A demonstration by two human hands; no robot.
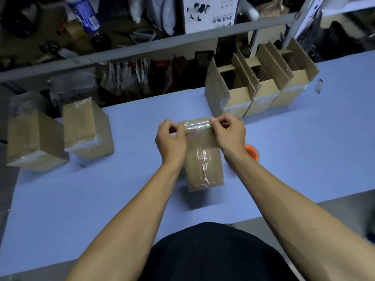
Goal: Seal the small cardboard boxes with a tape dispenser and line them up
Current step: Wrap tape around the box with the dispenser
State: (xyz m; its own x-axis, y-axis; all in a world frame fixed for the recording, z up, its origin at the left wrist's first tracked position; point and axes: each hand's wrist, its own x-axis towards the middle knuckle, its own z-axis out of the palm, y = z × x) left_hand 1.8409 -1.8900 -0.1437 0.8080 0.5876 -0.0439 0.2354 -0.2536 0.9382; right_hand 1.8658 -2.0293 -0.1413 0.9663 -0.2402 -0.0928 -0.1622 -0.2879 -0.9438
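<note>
Box sits mid-table at twelve o'clock from you. Your left hand and right hand pinch the tape strip across its far edge. It looks light, stiff and slippery under film; steady its sides. Tape dispenser peeks out at three o'clock.

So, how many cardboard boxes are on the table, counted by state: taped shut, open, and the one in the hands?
Taped shut, standing at the left: 2, one beside the other
Open, in the row at the back right: 3
Held by the left hand and right hand: 1
Total: 6
</note>
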